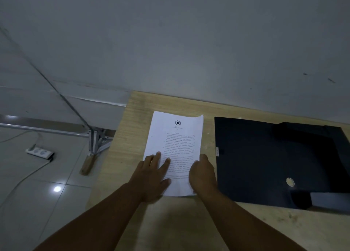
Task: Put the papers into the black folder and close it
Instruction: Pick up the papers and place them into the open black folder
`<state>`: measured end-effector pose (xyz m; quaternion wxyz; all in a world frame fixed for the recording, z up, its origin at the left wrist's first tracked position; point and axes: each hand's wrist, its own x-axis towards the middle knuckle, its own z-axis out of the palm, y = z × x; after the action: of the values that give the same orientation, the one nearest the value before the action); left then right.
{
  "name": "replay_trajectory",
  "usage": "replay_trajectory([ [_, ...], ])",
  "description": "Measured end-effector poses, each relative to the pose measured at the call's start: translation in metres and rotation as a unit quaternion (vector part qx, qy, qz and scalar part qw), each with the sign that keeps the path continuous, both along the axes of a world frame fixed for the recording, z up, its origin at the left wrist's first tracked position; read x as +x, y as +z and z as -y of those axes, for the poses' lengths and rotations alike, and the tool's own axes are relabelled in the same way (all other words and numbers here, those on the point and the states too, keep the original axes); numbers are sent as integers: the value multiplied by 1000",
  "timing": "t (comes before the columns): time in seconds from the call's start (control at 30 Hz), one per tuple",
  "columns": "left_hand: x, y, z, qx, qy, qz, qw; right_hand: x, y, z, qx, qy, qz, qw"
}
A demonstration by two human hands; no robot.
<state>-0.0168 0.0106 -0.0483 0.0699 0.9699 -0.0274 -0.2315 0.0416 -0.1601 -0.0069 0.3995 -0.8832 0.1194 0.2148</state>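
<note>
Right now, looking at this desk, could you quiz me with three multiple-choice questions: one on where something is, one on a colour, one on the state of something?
1. Where does the folder lie relative to the papers?
A. To their right
B. On top of them
C. On the floor

2. What colour is the folder?
A. Red
B. Black
C. White

3. What state are the papers in?
A. Already inside the folder
B. Lying on the table under both hands
C. Crumpled into a ball

Answers:
1. A, since the folder lies on the table to the right of the papers, with a strip of bare wood between them.
2. B, since its whole surface is black.
3. B, since the left hand rests flat on the sheet and the right hand is at its right edge.
</note>
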Motion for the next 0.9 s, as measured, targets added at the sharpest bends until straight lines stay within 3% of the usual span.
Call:
replay_trajectory([
  [0.1, -1, -2, 0, -15, 9, 4, 1000, -6, -3, 0, -14, 15, 31, 999],
  [0.2, -1, 3, 0, -56, 47, 21, 997, -2, -5, 12, 73, -86, 6, 994],
  [0.3, 8, 16, 8, -142, 170, 51, 974, 3, -4, 31, 169, -160, -64, 970],
  [0.4, 22, 33, 15, -203, 350, 112, 908, 7, 0, 55, 209, -173, -84, 959],
  [0.5, 36, 53, 22, -371, 492, 73, 785, 12, 6, 82, 223, -167, -84, 957],
  [0.57, 42, 65, 30, -454, 518, 33, 724, 13, 11, 100, 227, -156, -79, 958],
  [0.67, 48, 78, 48, -513, 487, 21, 707, 15, 19, 126, 238, -144, -70, 958],
  [0.8, 56, 85, 87, -507, 450, 56, 733, 20, 27, 164, 223, -139, -49, 964],
  [0.9, 65, 85, 121, -509, 450, 86, 729, 29, 31, 193, 197, -127, -27, 972],
])
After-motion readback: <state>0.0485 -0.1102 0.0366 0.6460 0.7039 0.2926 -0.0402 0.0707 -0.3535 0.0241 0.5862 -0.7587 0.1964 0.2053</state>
